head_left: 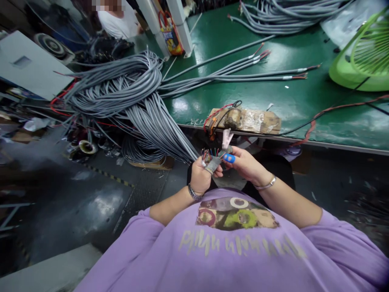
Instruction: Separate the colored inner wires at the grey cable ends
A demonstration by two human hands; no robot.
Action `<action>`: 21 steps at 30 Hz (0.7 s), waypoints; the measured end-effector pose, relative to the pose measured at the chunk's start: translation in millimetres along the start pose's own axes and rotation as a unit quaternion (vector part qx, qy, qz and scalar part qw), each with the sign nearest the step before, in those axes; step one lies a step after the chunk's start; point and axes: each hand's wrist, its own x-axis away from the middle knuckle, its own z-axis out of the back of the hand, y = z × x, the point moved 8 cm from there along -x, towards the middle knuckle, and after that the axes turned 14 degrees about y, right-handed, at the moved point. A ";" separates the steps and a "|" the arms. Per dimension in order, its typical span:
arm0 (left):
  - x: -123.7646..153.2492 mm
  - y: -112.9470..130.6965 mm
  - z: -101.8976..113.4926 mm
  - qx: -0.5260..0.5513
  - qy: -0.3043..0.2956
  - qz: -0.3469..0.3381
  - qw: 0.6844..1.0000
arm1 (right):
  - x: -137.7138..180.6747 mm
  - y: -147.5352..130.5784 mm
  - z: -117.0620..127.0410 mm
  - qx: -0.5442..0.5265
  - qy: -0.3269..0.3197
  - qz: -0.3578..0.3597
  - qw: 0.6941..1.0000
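Observation:
Above my lap, my left hand (201, 176) is closed around the ends of a bundle of grey cables (179, 140). Thin coloured wires (208, 154) fan out of the stripped ends at its top. A grey wrapping (213, 165) covers a digit of that hand. Close by on the right, my right hand (247, 164) pinches at the coloured wires. What lies between its fingertips is too small to make out. A blue band (229, 158) and more grey wrapping sit on its digits. The pale strip (226, 138) stands just above these fingers.
A wooden block (258, 121) with a tool and cords lies at the front edge of the green bench (219, 97). Coiled grey cables (118, 83) are heaped left; another coil (282, 16) lies behind. A green fan (361, 56) stands right. Another person (118, 20) is beyond.

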 end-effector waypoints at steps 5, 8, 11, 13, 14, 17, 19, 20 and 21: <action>-1.3 -8.3 -0.1 -0.034 -0.041 0.002 0.999 | 2.8 -4.1 -5.3 0.009 0.029 0.041 0.999; -0.7 -10.7 -0.4 -0.036 -0.057 0.008 0.998 | 4.3 -3.6 -7.8 0.007 0.039 0.040 0.998; -0.9 -5.9 2.3 0.003 -0.025 0.006 1.000 | 4.3 -3.6 -5.8 0.006 0.048 0.041 0.998; -1.1 -1.4 3.2 0.031 0.001 0.017 0.999 | 2.3 -3.0 -1.0 0.011 0.047 0.041 0.998; -1.2 0.9 3.1 0.042 0.012 0.025 0.999 | 0.4 -1.8 2.5 0.011 0.048 0.034 0.998; -0.6 8.2 -0.8 0.050 0.023 0.046 0.997 | -8.3 3.5 15.9 -0.040 0.074 -0.022 0.996; 0.2 12.7 -5.8 0.043 0.015 0.048 0.998 | -14.8 4.4 20.2 -0.088 0.095 -0.062 0.990; 0.7 14.2 -8.8 0.040 0.008 0.047 0.998 | -17.8 2.9 19.0 -0.100 0.097 -0.073 0.988; 1.0 15.3 -11.8 0.039 0.001 0.047 0.998 | -20.6 0.5 15.7 -0.103 0.092 -0.079 0.987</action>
